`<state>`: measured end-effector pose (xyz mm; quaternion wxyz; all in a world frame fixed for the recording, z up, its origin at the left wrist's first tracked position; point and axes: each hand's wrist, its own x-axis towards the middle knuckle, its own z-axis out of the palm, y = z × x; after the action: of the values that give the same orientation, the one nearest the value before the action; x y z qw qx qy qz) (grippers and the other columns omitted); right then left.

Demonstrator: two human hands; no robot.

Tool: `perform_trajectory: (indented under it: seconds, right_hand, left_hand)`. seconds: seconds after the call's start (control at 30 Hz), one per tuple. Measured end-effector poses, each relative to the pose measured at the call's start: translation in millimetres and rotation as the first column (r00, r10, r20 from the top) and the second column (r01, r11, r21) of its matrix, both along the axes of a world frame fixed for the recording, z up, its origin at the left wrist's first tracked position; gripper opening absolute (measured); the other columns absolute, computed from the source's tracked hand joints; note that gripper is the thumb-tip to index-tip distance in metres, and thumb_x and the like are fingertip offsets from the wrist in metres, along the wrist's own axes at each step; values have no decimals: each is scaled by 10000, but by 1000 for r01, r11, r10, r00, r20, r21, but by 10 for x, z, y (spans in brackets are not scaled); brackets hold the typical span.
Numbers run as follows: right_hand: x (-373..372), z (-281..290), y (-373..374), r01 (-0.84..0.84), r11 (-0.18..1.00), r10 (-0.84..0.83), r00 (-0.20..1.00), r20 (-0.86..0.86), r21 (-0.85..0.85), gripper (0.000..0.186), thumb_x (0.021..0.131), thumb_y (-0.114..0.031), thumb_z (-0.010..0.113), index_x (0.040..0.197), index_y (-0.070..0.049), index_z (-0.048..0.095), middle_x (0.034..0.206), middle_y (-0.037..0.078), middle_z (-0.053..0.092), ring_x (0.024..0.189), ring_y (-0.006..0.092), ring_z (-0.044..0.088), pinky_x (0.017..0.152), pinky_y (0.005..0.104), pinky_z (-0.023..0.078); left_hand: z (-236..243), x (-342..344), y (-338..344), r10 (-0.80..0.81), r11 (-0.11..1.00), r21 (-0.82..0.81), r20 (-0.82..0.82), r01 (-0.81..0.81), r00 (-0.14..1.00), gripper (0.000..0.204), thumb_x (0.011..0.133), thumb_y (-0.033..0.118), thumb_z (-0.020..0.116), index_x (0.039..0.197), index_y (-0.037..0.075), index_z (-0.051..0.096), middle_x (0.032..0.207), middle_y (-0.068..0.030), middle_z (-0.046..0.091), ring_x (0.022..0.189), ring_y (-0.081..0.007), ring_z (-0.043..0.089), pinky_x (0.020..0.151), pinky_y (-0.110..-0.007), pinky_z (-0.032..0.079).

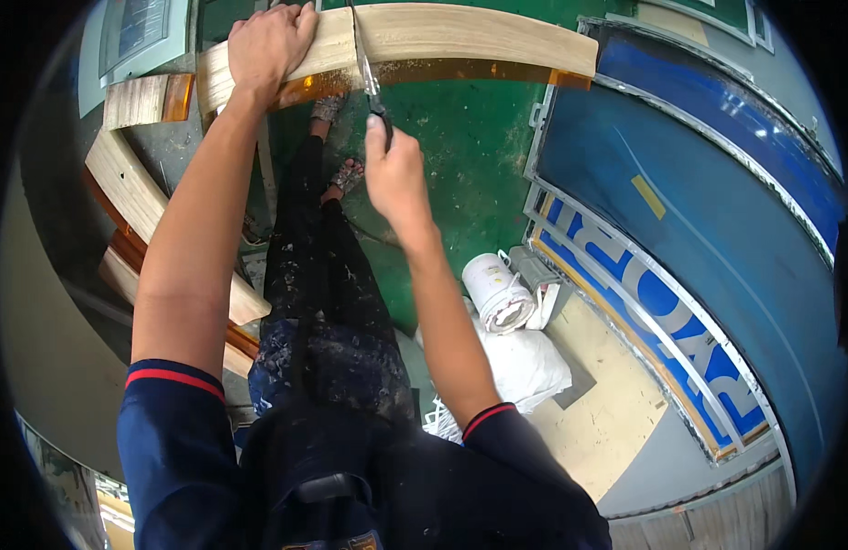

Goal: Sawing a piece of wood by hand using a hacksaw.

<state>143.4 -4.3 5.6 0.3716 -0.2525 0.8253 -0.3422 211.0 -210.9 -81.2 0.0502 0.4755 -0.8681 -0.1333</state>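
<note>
A long pale wood-grain board (470,32) with a glossy amber-brown layer along its near side lies across the top of the view. My left hand (270,46) presses down on its left part, fingers curled over the far edge. My right hand (396,179) is closed around the black handle of a hand saw (364,69). The saw's narrow metal blade crosses the board just right of my left hand. Pale sawdust dots the amber side near the blade. How deep the blade sits cannot be made out.
At left lie a short offcut (135,101) and several longer wood-grain pieces (126,179). A white bucket (497,289) and a white sack (525,367) stand on the floor at right. Framed screens (680,202) lean along the right side. My feet are below the board.
</note>
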Motion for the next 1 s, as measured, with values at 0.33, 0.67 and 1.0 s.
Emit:
perform_trajectory:
  seconds: [0.33,0.67,1.0]
  right_hand:
    - [717,-110,1743,-10,980,24,997,-69,199,276,951,-177,563,1064,70,613,792,268,640,723,453,623,639,467,484]
    - [761,-952,1665,48,995,-71,953,-294,-86,299,959,-223,532,1006,63,605,649,211,546,548,348,585,531,413,433]
    - [66,-142,96,22,1000,-24,998,66,21,342,1007,-259,492,886,50,578,743,278,569,677,472,551,612,450,447]
  left_hand:
    - [-47,178,-22,0,999,-50,-20,-1,1000,404,952,400,447,858,137,739,910,-55,711,893,-284,665,822,-428,466]
    - [-41,66,-50,-28,998,-50,-33,26,999,424,958,394,433,841,109,724,920,-68,712,895,-276,665,822,-430,470]
    - [-14,109,-35,-2,999,34,7,2,1000,419,970,395,420,964,114,730,996,-74,716,939,-294,656,853,-426,464]
